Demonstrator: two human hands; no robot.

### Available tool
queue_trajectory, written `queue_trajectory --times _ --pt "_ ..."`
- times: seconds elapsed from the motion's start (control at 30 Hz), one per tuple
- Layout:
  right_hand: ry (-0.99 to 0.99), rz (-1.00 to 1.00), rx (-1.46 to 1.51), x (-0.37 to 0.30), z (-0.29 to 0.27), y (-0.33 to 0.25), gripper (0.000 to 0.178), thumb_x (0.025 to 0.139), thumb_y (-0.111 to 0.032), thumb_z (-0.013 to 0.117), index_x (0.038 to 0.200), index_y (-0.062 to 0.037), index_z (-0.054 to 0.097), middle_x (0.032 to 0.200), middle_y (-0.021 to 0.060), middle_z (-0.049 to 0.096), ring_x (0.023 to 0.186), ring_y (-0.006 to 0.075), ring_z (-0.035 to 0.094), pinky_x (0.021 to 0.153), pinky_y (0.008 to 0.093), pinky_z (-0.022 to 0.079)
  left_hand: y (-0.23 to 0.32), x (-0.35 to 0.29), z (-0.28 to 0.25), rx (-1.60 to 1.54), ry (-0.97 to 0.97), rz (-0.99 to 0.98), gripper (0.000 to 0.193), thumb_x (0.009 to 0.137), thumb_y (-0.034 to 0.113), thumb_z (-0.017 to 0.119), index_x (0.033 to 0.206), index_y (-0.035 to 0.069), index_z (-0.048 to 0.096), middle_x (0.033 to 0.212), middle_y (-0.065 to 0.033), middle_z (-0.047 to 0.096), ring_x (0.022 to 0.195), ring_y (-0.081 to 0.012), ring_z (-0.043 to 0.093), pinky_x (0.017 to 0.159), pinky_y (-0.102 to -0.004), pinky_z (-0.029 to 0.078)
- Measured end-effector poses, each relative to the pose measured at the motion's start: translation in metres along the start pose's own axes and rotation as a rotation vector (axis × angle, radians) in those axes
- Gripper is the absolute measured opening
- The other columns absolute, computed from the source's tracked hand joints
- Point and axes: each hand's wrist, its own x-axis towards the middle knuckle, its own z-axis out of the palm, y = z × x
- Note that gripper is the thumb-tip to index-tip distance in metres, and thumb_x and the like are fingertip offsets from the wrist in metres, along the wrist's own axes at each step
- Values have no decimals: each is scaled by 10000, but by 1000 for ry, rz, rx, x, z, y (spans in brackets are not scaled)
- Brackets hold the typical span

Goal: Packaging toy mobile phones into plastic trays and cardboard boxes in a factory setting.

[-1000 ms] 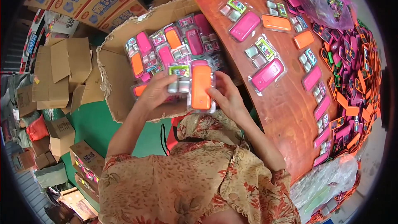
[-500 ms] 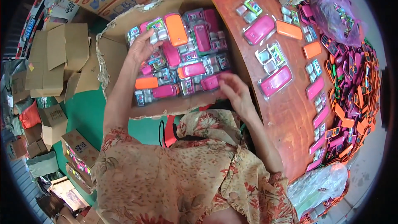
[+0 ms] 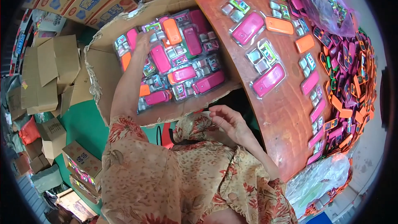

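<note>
Right hand [image 3: 234,127] had pulled back from the carton [image 3: 98,64], loosely spread, leaving the orange pack [image 3: 172,32] inside beside the left hand [image 3: 144,41], whose grip was hidden.

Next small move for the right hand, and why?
Probably reach the right hand toward the clear plastic pack with a pink phone-shaped shell nearest it on the reddish-brown wooden table: the hand looks empty, while the left hand is at the clear plastic pack with an orange phone-shaped shell in the brown cardboard box.

Blister packs [image 3: 268,79] lie on the wooden table [image 3: 286,135].
</note>
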Motion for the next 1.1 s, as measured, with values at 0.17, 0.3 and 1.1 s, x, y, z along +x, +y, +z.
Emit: queue_trajectory --times 0.17,0.3,1.1 --pt "-4 -226 -157 -17 -8 -35 221 786 -90 556 993 -23 517 810 83 563 743 162 556 618 251 438 -16 30 -11 663 400 449 662 656 226 659 1172 -59 356 1095 -199 488 977 -290 496 823 -343 403" --pt "740 -257 -564 -29 -50 -44 194 780 -73 542 967 -32 513 718 112 557 628 192 554 574 295 441 -19 25 -6 768 440 531 571 707 273 581 1139 -43 382 1100 -243 472 1007 -352 475 854 -384 380" --pt "691 -171 139 0 -148 -44 78 761 -129 503 752 -51 503 598 -8 486 505 71 465 457 197 385 83 -84 184 803 -444 773 444 795 411 449 892 -6 568 828 -157 568 809 -237 545 705 -320 422"
